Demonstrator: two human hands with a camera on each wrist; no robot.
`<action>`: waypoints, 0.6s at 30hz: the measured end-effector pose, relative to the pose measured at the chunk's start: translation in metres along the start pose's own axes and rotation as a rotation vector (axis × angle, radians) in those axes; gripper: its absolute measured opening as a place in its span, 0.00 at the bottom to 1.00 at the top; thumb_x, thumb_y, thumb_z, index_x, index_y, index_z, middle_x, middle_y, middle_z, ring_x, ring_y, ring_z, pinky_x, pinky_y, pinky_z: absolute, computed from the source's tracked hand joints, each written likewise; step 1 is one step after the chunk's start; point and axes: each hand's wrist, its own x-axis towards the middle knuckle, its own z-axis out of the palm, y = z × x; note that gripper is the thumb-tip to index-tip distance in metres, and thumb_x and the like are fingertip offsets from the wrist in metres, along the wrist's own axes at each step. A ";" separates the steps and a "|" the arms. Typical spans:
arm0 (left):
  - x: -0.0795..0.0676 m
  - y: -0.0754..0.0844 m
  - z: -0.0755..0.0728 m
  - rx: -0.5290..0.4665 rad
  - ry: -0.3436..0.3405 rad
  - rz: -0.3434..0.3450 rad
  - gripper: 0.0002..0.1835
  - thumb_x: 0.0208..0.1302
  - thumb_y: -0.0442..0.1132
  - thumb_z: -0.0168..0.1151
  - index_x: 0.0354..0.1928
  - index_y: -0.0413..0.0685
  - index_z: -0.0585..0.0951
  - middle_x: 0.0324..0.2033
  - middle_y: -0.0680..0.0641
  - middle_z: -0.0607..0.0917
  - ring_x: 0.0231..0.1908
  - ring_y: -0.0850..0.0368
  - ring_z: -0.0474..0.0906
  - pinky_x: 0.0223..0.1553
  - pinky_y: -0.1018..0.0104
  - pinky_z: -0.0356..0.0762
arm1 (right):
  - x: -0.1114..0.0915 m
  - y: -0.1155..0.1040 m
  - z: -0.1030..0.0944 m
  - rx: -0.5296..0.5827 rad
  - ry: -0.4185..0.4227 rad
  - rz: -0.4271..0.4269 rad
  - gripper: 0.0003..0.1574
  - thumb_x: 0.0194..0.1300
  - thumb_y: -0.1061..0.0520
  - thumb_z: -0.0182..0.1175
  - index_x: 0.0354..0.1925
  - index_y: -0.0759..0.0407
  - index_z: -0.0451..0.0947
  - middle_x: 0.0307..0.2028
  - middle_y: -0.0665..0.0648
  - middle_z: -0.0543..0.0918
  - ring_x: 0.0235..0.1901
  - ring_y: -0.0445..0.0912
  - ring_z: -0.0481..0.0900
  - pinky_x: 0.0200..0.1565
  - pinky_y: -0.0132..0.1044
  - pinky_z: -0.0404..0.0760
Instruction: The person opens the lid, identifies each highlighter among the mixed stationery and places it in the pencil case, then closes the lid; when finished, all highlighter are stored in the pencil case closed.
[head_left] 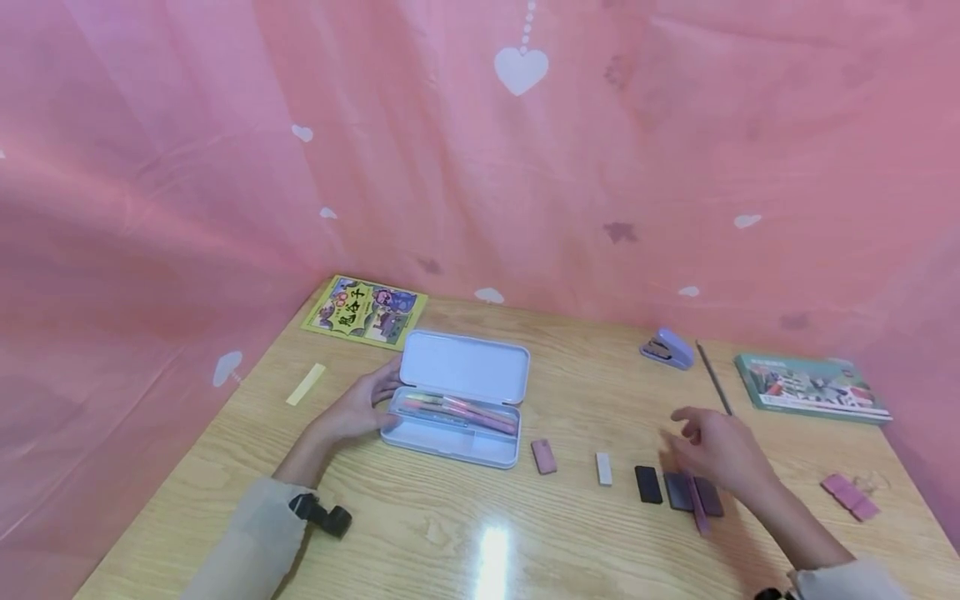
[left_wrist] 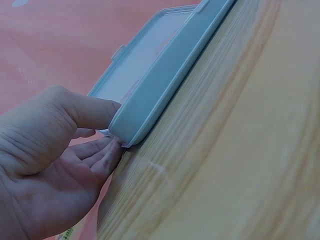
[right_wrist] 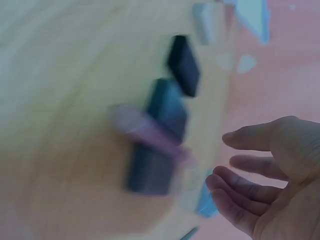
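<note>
At its left end, a light blue pencil case is held by my left hand. The thumb lies over the case's rim and the fingers are at its outer end wall. Its lid stands raised; several pastel pens lie in the back compartment. My right hand hovers with bent, parted fingers and nothing between them. Below it, a pink pen lies slantwise across two dark blocks, blurred in the right wrist view. Left of these are a black block, a white eraser and a pink eraser.
A yellow booklet and a pale yellow strip lie at the left. Towards the back right are a purple stapler, a dark pencil and a green box. A pink folded item lies far right. Pink curtain encloses the table.
</note>
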 end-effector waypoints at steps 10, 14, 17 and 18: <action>-0.001 -0.006 -0.001 -0.016 0.003 0.002 0.54 0.46 0.19 0.62 0.74 0.45 0.45 0.67 0.37 0.63 0.64 0.40 0.62 0.69 0.51 0.57 | -0.009 0.025 0.017 0.023 -0.028 0.064 0.10 0.57 0.55 0.62 0.30 0.62 0.83 0.24 0.56 0.85 0.25 0.48 0.82 0.25 0.44 0.80; 0.002 -0.015 -0.002 -0.011 0.007 0.004 0.55 0.46 0.19 0.62 0.74 0.44 0.44 0.66 0.36 0.63 0.64 0.40 0.62 0.69 0.51 0.58 | -0.007 0.024 0.018 0.028 -0.035 0.069 0.09 0.55 0.56 0.63 0.29 0.61 0.84 0.23 0.56 0.85 0.24 0.47 0.82 0.25 0.43 0.80; 0.005 -0.025 -0.002 -0.004 0.013 0.008 0.55 0.46 0.19 0.62 0.74 0.47 0.44 0.66 0.36 0.65 0.64 0.40 0.63 0.68 0.51 0.59 | -0.006 0.023 0.014 0.045 -0.053 0.085 0.12 0.56 0.55 0.63 0.33 0.64 0.84 0.24 0.56 0.85 0.23 0.44 0.81 0.23 0.40 0.79; 0.007 -0.028 -0.002 -0.002 0.016 0.005 0.55 0.46 0.19 0.62 0.74 0.48 0.44 0.65 0.37 0.65 0.64 0.40 0.63 0.68 0.52 0.59 | -0.005 0.022 0.011 0.059 -0.064 0.097 0.15 0.57 0.54 0.62 0.35 0.65 0.83 0.24 0.56 0.85 0.22 0.43 0.81 0.22 0.39 0.79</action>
